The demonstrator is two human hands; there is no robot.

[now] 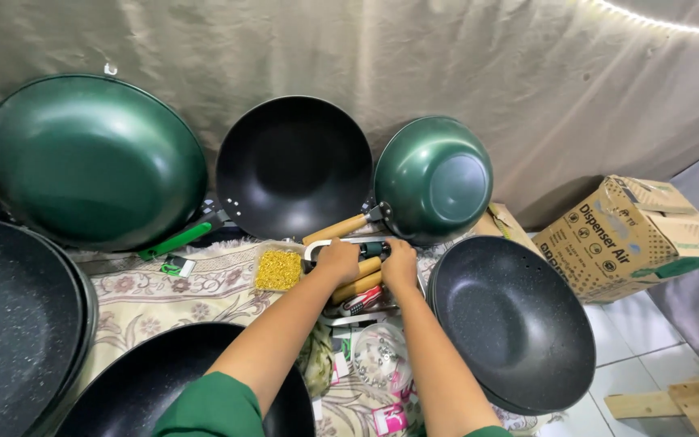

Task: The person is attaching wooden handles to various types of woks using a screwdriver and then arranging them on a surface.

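Note:
My left hand (338,260) and my right hand (399,267) reach together into a white tray (315,248) that holds wooden pan handles (357,285). Between the two hands sits a small dark green piece (372,248), and both hands touch it; which hand grips it I cannot tell. Just beyond the hands a small green wok (434,180) with a wooden handle (335,230) leans against the cloth backdrop, bottom facing me. Both forearms come up from the bottom of the view in green sleeves.
A large green wok (91,158) and a black wok (294,166) lean on the backdrop. Dark speckled pans lie at left (10,316), front (147,380) and right (515,320). A bag of gold screws (277,270), plastic packets (378,356), a cardboard box (633,235) and wooden blocks (681,400).

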